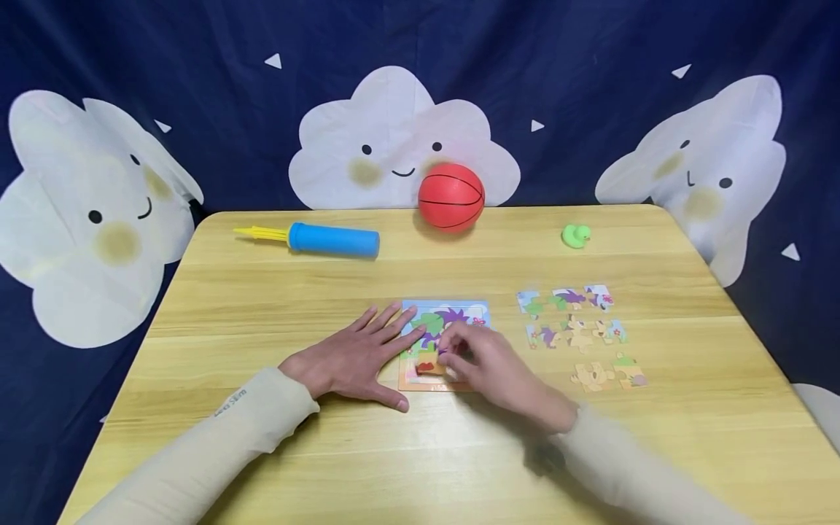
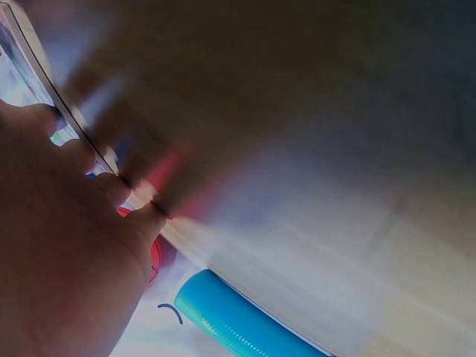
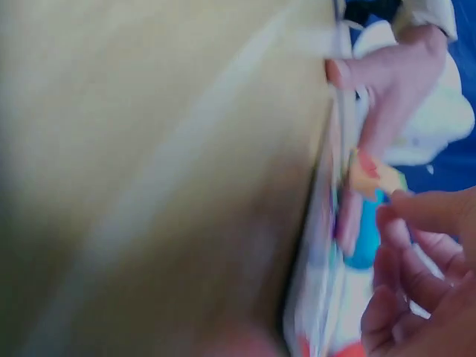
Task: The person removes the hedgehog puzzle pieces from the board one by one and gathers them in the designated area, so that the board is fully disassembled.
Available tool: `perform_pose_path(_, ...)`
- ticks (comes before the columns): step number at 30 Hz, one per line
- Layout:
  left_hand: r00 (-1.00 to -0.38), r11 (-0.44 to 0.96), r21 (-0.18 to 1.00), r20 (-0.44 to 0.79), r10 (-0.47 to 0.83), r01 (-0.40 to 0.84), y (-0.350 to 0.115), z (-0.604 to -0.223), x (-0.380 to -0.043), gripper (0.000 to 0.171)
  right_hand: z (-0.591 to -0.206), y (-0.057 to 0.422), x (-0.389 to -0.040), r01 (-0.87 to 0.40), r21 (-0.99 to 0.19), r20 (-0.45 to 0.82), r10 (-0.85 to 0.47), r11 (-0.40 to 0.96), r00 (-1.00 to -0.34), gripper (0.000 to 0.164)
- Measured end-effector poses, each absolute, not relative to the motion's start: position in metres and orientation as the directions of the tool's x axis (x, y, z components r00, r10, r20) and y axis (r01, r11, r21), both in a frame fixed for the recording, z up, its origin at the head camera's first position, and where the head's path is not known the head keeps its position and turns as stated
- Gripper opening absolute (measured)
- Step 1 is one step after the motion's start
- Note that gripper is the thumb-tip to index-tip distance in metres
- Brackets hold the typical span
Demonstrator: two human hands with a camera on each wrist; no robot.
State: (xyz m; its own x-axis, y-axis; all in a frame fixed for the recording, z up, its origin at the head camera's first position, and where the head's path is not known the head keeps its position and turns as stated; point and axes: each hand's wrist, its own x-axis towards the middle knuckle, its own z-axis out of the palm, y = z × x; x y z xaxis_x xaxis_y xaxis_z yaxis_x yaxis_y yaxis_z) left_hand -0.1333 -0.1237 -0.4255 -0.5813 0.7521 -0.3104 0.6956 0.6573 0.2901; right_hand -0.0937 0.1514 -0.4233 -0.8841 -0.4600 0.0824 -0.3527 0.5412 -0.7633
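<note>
My left hand (image 1: 357, 357) lies flat with fingers spread, its fingertips on the left edge of a small picture puzzle board (image 1: 474, 306). Over the lower part of that board, my right hand (image 1: 496, 364) pinches a puzzle piece (image 1: 429, 364) between thumb and forefinger. The piece is orange-tan with a red patch and a green edge. In the right wrist view the held piece (image 3: 372, 175) sticks out from the fingertips, tilted above the board. The right hand hides the board's lower right part.
Loose puzzle pieces (image 1: 580, 332) lie in rows right of the board. Along the back of the table (image 1: 262, 292) are a blue hand pump (image 1: 335, 240) with a yellow nozzle, a red ball (image 1: 451, 198) and a green toy duck (image 1: 575, 235). A dark blue cloud-print curtain (image 1: 558, 44) hangs behind.
</note>
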Motion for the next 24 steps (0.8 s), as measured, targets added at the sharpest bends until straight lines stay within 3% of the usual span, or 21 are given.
perform_pose_path(8,-0.582,0.655,0.289,-0.302,0.755,0.698,-0.122,-0.426,-0.133,0.117,-0.414,0.228,-0.092,-0.216,-0.783,-0.026,-0.378,0.583,-0.926,0.011)
perform_pose_path(17,-0.584,0.659,0.289,-0.307,0.751,0.695,-0.122,-0.426,-0.133,0.117,-0.421,0.294,-0.077,-0.288,-0.753,0.018,-0.419,0.591,-0.908,0.013)
perform_pose_path(24,-0.585,0.661,0.289,-0.311,0.749,0.693,-0.121,-0.426,-0.133,0.117,-0.421,0.317,-0.071,-0.218,-0.777,-0.036,-0.387,0.59,-0.922,0.011)
